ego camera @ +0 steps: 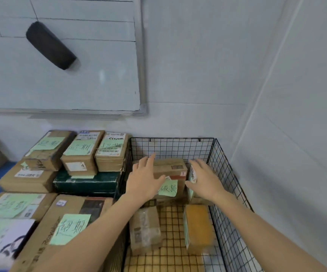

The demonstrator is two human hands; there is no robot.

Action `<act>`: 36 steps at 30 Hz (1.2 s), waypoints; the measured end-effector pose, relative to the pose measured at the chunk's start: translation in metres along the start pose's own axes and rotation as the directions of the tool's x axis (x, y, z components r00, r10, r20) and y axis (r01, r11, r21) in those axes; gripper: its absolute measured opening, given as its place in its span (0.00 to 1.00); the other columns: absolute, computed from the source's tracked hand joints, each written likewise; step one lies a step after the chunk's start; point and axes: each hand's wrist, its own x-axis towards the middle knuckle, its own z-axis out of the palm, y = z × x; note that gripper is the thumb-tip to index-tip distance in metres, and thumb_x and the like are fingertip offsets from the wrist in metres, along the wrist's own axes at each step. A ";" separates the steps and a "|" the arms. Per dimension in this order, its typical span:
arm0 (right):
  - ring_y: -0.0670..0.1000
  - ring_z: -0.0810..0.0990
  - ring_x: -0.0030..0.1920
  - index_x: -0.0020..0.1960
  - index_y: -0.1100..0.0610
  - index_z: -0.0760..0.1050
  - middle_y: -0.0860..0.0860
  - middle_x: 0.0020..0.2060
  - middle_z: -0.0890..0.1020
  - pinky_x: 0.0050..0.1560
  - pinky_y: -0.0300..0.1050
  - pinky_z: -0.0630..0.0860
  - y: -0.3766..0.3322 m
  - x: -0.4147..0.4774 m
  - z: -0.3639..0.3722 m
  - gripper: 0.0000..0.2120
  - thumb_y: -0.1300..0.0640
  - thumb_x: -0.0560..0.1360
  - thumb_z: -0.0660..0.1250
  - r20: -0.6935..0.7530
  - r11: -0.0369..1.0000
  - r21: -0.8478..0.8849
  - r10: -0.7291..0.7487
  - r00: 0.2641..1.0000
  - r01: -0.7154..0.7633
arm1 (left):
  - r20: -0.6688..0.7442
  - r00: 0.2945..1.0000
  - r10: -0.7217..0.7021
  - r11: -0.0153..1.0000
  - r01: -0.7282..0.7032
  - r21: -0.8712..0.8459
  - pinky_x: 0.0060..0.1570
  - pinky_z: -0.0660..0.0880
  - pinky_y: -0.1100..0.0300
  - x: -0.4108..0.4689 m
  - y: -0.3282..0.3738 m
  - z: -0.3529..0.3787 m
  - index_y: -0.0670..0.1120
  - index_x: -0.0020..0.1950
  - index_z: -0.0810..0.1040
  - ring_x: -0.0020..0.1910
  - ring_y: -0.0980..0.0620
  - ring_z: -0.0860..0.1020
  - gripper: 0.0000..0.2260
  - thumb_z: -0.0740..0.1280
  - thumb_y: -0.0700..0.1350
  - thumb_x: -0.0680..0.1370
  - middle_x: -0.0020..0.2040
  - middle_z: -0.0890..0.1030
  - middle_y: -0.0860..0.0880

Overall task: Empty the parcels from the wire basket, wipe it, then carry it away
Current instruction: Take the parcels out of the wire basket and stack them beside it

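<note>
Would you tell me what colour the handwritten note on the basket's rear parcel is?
The note is pale green, clearest in the head view.

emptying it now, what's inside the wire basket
Four parcels: a green-noted box between left hand and right hand, a white-labelled parcel, a taped box, a yellow parcel. The forearms cover part of the basket.

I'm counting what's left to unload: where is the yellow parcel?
In the head view, the yellow parcel sits inside the wire basket beside its right wall, nearer the camera than the right hand.
</note>
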 end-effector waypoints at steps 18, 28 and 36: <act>0.55 0.70 0.68 0.77 0.53 0.61 0.55 0.70 0.71 0.68 0.55 0.70 0.022 0.068 0.052 0.33 0.54 0.76 0.70 -0.048 0.973 0.229 0.048 0.998 -0.036 | -0.064 0.891 -0.450 0.881 0.431 -0.195 0.68 0.66 0.44 0.042 -0.016 0.069 0.44 0.78 0.52 0.77 0.39 0.48 0.38 0.70 0.51 0.76 0.79 0.46 0.38; 0.59 0.59 0.77 0.78 0.51 0.58 0.56 0.72 0.71 0.76 0.61 0.56 0.028 0.080 0.068 0.35 0.48 0.76 0.70 0.025 0.998 0.066 0.017 1.000 -0.018 | -0.049 0.883 -0.467 0.872 0.451 -0.188 0.64 0.69 0.44 0.044 -0.013 0.066 0.41 0.74 0.59 0.74 0.37 0.53 0.34 0.70 0.50 0.75 0.77 0.52 0.36; 0.58 0.71 0.66 0.77 0.51 0.59 0.58 0.66 0.72 0.66 0.54 0.70 0.020 0.069 0.038 0.37 0.47 0.74 0.73 -0.024 0.987 0.158 0.043 0.999 -0.039 | -0.001 0.875 -0.484 0.840 0.464 -0.279 0.63 0.66 0.49 0.041 0.014 0.037 0.40 0.72 0.59 0.70 0.38 0.58 0.34 0.73 0.45 0.73 0.71 0.64 0.37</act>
